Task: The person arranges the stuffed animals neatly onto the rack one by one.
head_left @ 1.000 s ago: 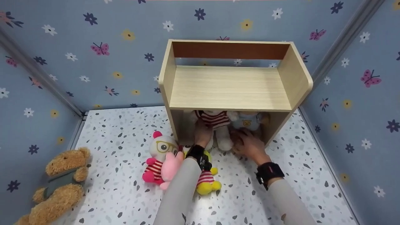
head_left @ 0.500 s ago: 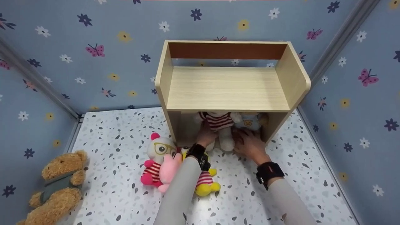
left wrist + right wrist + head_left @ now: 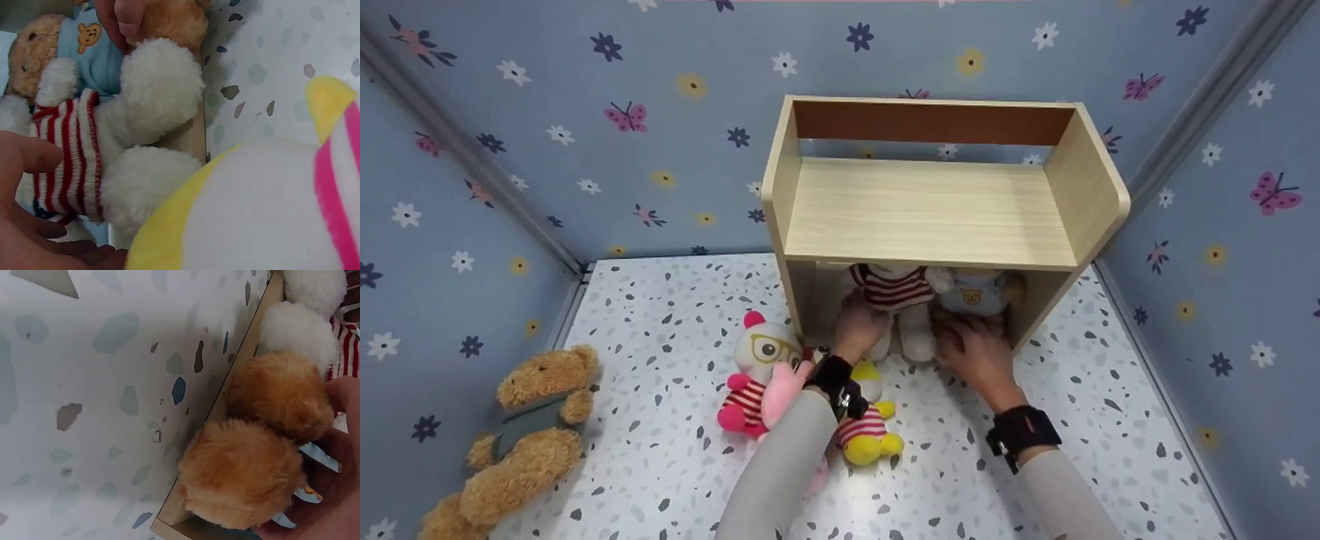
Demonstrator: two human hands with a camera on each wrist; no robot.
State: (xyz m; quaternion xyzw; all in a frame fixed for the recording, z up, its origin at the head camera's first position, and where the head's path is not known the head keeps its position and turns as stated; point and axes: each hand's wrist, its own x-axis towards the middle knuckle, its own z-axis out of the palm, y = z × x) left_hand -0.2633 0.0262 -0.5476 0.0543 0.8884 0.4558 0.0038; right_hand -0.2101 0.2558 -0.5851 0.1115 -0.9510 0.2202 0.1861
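A white teddy bear (image 3: 916, 331) in a red-and-white striped sweater sits in the shelf's lower compartment. My left hand (image 3: 861, 324) is at its left side; the left wrist view has the thumb (image 3: 42, 156) touching the sweater and the other fingers loosely bent beside the body. To its right sits a brown teddy bear (image 3: 242, 472) in a light-blue bear-print top (image 3: 969, 294). My right hand (image 3: 981, 358) holds this bear at the hips, its fingers spread over the blue top, legs poking out toward the front. The shelf board hides both heads in the head view.
The wooden shelf (image 3: 930, 214) stands against the flowered wall. Before its left side lie a panda doll (image 3: 765, 352), a pink plush (image 3: 781, 394) partly under my left arm, and a yellow-and-white doll (image 3: 866, 435). A large brown bear (image 3: 532, 450) leans at the left wall.
The head view has shifted slightly. My left hand has moved a little lower along the white bear's side. My right hand stays on the brown bear, and both bears remain seated.
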